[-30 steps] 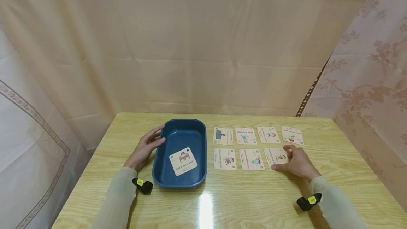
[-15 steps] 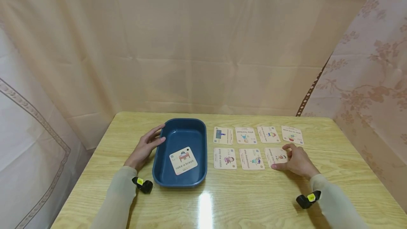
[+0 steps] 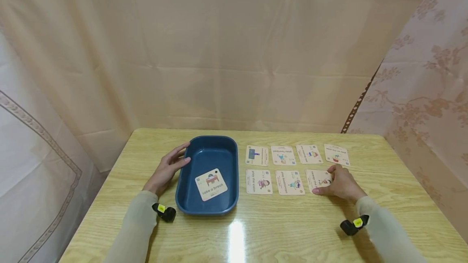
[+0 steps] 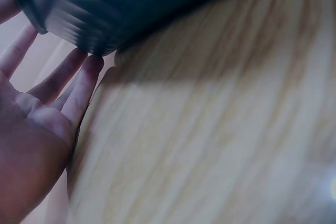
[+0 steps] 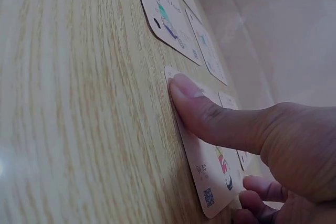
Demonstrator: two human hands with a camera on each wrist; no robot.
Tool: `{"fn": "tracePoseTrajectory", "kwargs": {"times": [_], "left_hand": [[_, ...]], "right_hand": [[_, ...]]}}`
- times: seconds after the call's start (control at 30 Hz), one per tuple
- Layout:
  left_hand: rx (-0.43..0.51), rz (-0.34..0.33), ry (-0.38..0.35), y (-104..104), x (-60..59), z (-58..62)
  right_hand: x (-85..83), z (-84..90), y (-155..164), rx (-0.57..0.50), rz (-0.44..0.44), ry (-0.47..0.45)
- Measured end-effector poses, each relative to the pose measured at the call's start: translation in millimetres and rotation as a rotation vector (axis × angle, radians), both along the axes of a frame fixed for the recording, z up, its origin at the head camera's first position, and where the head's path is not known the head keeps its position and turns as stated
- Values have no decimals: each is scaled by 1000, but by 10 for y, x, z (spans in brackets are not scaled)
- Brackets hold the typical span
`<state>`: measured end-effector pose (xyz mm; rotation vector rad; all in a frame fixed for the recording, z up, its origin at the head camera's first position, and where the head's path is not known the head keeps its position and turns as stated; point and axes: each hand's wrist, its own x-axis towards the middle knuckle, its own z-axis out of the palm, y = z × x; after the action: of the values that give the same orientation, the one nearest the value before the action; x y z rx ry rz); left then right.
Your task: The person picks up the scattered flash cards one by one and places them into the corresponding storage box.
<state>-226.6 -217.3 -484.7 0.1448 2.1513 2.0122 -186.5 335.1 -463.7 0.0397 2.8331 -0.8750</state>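
At the right end of the front row, my right hand (image 3: 343, 184) holds a "sweep the…" picture card (image 3: 317, 181) by its edges, flat on the table. In the right wrist view the thumb (image 5: 191, 95) lies on one corner, and curled fingers (image 5: 257, 192) meet the opposite side. My left hand (image 3: 168, 169) rests against the left side of a blue plastic tray (image 3: 183, 198), its fingers nearly straight. The left wrist view shows fingertips (image 4: 94, 61) touching the tray's outer wall. Inside the tray lies a tilted "take a break" card (image 3: 211, 184).
Two rows of cards lie right of the tray, among them a "play the violin" card (image 3: 258, 182), a "play badminton" card (image 3: 290, 182) and a "play football" card (image 3: 283, 156). The wooden table (image 3: 278, 230) ends at a hanging beige cloth (image 3: 234, 60).
My right hand and the card under it have shifted very slightly right. The left hand, the tray and the other cards stay as they were.
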Motion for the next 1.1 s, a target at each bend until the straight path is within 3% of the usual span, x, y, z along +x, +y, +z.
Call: {"fn": "tracePoseTrajectory", "kwargs": {"times": [0.3, 0.73, 1.1], "left_hand": [[4, -5, -3, 8, -3, -9], [14, -1, -7, 14, -3, -9], [7, -1, -3, 5, -3, -1]], "right_hand": [[16, 22, 32, -76, -35, -13], [58, 158, 76, -98, 26, 111], [61, 290, 112, -95, 57, 92]]}}
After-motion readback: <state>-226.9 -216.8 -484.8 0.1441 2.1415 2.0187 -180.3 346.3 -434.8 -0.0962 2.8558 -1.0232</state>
